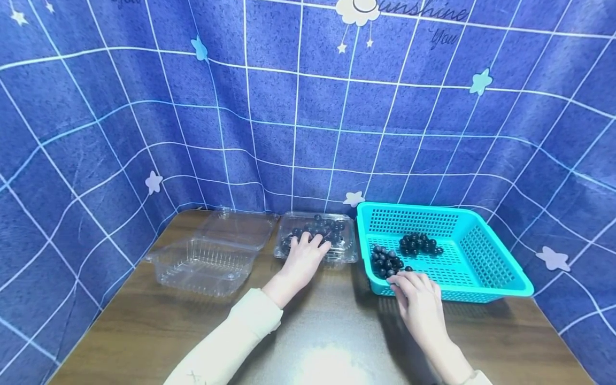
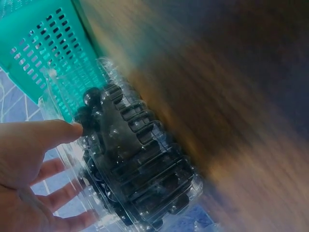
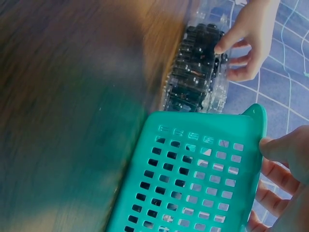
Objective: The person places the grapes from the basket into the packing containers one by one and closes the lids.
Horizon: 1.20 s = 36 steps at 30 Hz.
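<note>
A clear plastic clamshell box [image 1: 350, 243] holding dark grapes [image 1: 334, 227] sits in the middle of the table. Spread across its top is my left hand [image 1: 305, 256], thumb and fingertips at the lid in the left wrist view. To the right, my right hand [image 1: 421, 305] pinches the front-left rim of a turquoise plastic basket [image 1: 500, 289]. Its thumb [image 3: 277, 147] lies on the rim, while the other fingers reach over the inner side. Two bunches of dark grapes lie in the basket, one bunch [image 1: 384, 261] close to my right fingertips, the other bunch [image 1: 418, 244] farther back.
A second clear clamshell box [image 1: 204, 270] stands open at the left, its lid [image 1: 238, 227] folded back. Behind the wooden table [image 1: 298, 331] hangs a blue gridded curtain [image 1: 308, 133], which also runs along both sides.
</note>
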Each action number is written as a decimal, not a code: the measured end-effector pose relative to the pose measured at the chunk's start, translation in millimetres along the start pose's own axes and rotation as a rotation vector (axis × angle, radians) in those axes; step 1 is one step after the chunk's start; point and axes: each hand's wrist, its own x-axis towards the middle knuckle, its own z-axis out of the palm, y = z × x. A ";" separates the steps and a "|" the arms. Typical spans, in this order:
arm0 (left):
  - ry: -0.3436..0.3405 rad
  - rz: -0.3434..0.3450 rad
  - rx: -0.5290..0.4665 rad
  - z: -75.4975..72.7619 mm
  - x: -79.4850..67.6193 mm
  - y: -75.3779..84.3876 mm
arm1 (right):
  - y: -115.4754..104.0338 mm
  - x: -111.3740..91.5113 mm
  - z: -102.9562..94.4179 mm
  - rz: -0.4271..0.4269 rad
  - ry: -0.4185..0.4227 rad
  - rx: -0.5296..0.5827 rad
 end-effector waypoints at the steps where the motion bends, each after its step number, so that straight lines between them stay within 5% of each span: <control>1: -0.005 -0.001 -0.002 0.3 0.7 -0.4 | 0.1 -0.1 0.1 0.003 -0.004 0.000; 36: -0.012 -0.040 -0.003 17.5 27.7 -10.8 | 0.5 1.3 0.0 -0.034 0.027 0.004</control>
